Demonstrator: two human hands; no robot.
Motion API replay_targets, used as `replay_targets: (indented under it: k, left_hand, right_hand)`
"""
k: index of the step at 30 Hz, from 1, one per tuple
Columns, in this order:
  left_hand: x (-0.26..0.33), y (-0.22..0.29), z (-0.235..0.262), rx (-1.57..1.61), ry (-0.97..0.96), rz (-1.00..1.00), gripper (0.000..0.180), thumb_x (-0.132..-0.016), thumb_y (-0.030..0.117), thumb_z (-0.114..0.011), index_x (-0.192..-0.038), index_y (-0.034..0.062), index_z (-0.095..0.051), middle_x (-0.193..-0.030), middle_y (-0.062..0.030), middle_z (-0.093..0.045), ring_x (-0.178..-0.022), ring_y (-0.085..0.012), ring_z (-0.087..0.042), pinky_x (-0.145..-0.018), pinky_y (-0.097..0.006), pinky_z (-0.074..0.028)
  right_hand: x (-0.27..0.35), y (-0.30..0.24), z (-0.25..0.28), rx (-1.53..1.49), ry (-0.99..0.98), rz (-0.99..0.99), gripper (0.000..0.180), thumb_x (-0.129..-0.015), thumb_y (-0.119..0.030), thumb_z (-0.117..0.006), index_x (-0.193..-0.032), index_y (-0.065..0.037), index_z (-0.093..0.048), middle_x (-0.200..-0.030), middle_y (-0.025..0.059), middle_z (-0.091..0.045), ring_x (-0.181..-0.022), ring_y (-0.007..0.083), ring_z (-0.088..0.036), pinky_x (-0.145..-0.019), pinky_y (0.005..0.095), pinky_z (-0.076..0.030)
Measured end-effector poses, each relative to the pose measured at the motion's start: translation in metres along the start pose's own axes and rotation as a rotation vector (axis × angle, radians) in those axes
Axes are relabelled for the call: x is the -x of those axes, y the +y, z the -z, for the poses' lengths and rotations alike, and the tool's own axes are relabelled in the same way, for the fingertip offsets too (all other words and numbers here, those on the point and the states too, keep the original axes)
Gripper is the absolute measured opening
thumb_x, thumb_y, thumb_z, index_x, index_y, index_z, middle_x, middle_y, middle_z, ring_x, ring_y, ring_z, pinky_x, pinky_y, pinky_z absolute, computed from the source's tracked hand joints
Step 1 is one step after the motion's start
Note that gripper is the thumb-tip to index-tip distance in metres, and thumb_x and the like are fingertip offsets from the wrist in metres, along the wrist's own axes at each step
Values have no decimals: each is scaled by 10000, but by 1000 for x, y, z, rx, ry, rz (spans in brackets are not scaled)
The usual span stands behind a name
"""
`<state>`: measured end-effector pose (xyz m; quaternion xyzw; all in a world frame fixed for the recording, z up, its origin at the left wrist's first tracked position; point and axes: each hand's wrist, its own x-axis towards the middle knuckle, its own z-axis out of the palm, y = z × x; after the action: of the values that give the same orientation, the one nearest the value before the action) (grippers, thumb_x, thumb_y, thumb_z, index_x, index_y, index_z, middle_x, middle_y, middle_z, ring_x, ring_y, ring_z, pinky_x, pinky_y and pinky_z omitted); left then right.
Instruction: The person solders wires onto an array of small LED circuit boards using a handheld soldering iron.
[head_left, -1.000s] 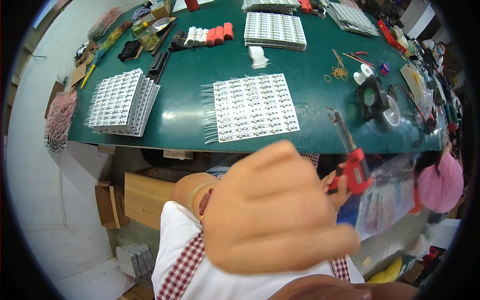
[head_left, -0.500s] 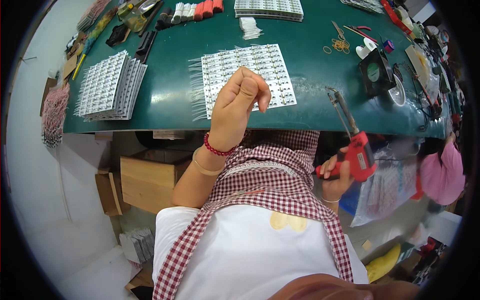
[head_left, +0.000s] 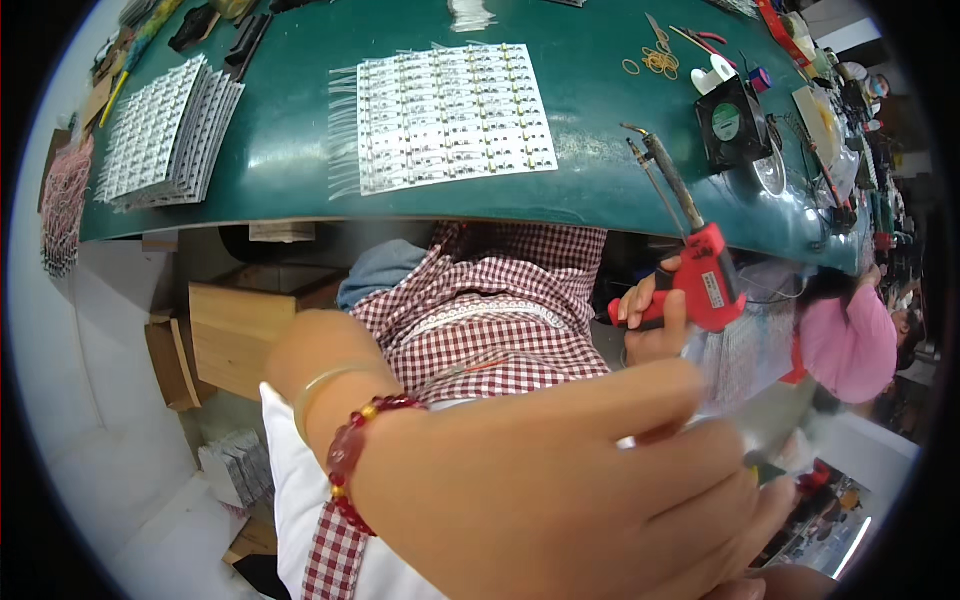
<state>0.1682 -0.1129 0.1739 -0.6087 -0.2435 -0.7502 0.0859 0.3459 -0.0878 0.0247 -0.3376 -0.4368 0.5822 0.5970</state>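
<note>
My left hand (head_left: 560,480) is raised close to the camera, its back toward me and a red bead bracelet on the wrist. Its fingers are bent and drawn together; their inner side is hidden, so I cannot make out whether they hold anything. At the right, my right hand (head_left: 650,315) grips the handle of a red and black soldering gun (head_left: 712,280), its long metal tip angled up over the table edge. On the green table (head_left: 285,150) lies a white panel of small circuit boards (head_left: 455,120), thin clear strands sticking out from its left side.
A stack of similar panels (head_left: 160,135) stands at the table's left. Toward the right are a black fan (head_left: 730,125), a solder spool (head_left: 712,75), rubber bands (head_left: 660,62) and tweezers. An open wooden box (head_left: 240,325) stands below the edge; a person in pink (head_left: 850,340) sits at right.
My left hand has left the space above the panel and come back close to the camera. The right hand still holds the soldering gun. The whole view has shifted, with the table now higher and further left.
</note>
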Motion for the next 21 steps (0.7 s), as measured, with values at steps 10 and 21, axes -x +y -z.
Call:
replay_targets:
  k: [10,21]
  left_hand:
    - [11,15,-25,264,-229,85,219,-686,167,-638,-784,-28,-659,-648,-97,-554,-591,-235,-545,-501,-338,-421]
    - [-4,-6,-50,604,-471,151,246,-685,214,-636,-680,-31,-617,-595,-126,-546,-559,-264,-555,-498,-374,-430]
  right_hand:
    - [13,-4,22,-85,-77,-8,367,-991,-316,-460,-1245,-53,-431,-738,65,-523,-552,119,-477,-558,286,-448]
    - [2,-7,11,10,103,30,395,-950,-306,-513,-1187,-2,-426,-659,69,-514,-447,110,-435,-446,266,-418]
